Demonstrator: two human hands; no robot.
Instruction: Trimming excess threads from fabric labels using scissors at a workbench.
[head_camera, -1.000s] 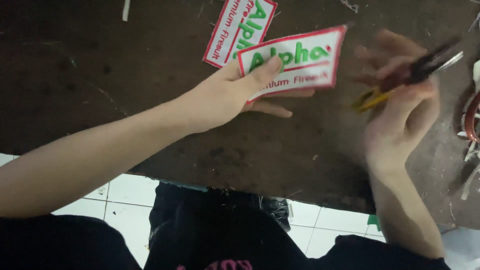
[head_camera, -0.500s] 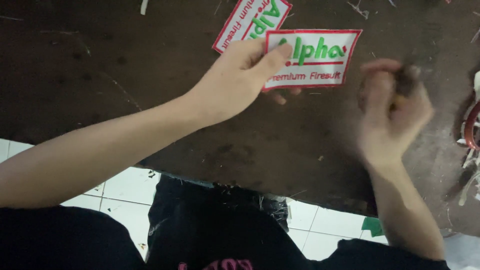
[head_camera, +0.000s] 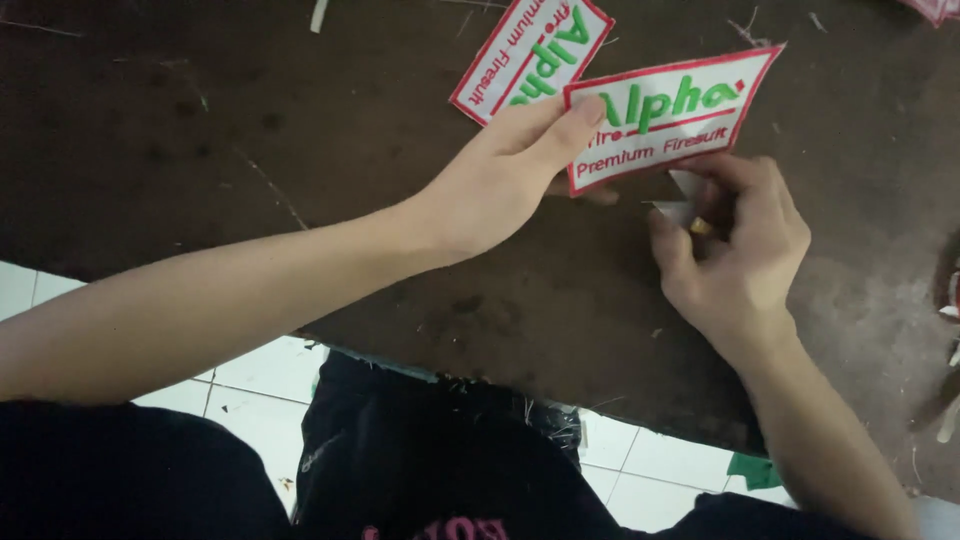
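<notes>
Moved in since earlier: right hand (head_camera: 735, 250) pinching backing at patch (head_camera: 665, 115) edge; left hand (head_camera: 500, 180) gripping patch. Risk: tearing w/ hard tug.

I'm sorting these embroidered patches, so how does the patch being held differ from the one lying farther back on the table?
The held patch is gripped by the left hand and fully visible; the back patch lies flat on the dark table, untouched, partly cut off by the frame. The held patch sits nearly level, the back patch steeply slanted. The right hand works at the held patch's lower edge only. Both are white with red borders and green lettering.
</notes>
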